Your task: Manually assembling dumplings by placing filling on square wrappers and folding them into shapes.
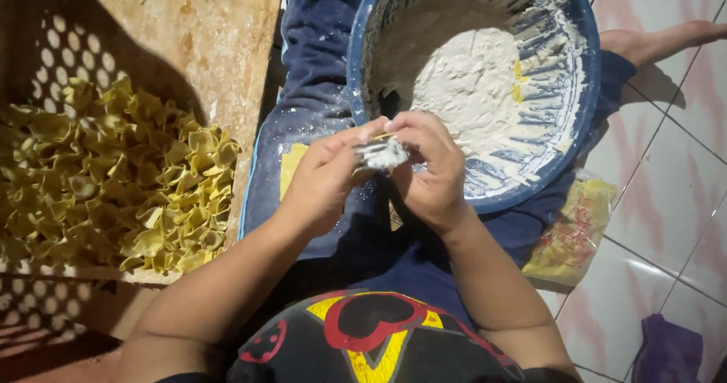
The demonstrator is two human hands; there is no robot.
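My left hand (322, 179) and my right hand (430, 167) meet over my lap, fingers pinched together on a small wrapper with white filling (383, 154). Just beyond them a big blue bowl (587, 88) rests on my legs, smeared inside and holding a mound of white paste (469, 80). A flat yellow wrapper (291, 167) lies on my blue trouser leg under the left hand. At the left a heap of folded yellow dumplings (113, 179) fills a wooden board (189, 27).
A clear plastic bag of yellow wrappers (572, 235) lies on the pale tiled floor (666, 201) at my right. A perforated tray (45, 50) sits under the board. A purple cloth (670, 353) shows bottom right. My bare foot (666, 38) reaches out top right.
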